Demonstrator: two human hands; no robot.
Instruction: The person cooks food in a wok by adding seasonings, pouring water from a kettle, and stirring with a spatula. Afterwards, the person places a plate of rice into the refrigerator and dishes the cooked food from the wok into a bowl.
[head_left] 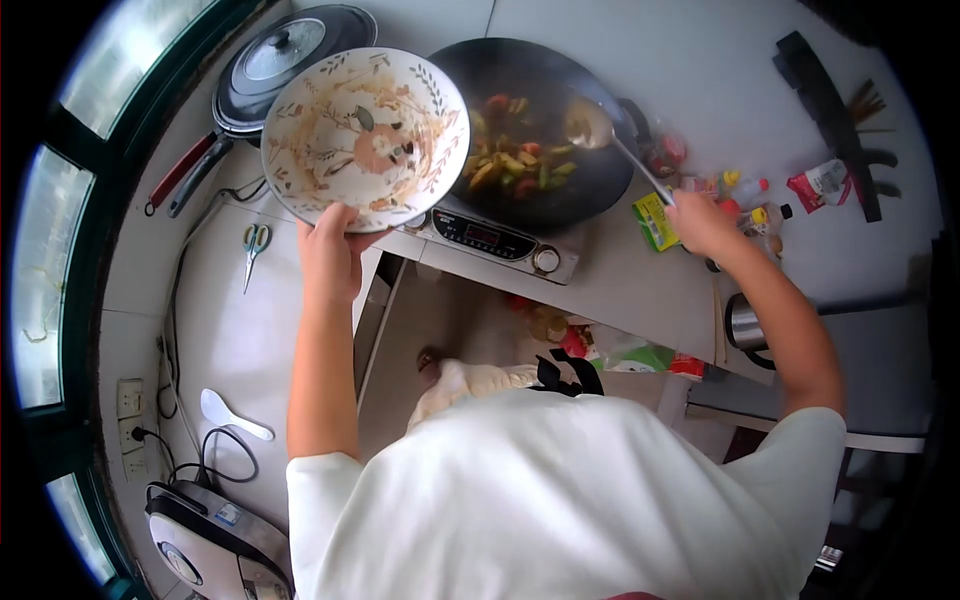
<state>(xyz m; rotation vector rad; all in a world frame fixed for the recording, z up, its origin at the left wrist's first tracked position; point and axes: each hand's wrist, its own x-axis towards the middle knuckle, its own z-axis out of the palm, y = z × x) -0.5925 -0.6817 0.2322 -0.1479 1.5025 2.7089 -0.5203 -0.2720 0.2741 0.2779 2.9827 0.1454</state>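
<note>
My left hand (333,255) grips the near rim of a white patterned bowl (365,150), tilted so that its inside shows sauce smears and small bits. The bowl overlaps the left edge of a black wok (600,185). In the wok lie cooked green and red vegetable pieces (525,165). My right hand (702,225) is closed round the handle of a metal ladle (590,125), whose head is over the right part of the wok. Under the wok is an induction cooker (485,237) with a lit display and a knob.
Lidded pans (285,60) stand at the back left. Scissors (255,255), a white rice spoon (235,415) and a rice cooker (215,540) are on the left counter. Right of the wok are a yellow-green packet (655,222), small bottles (768,215) and a knife rack (830,125).
</note>
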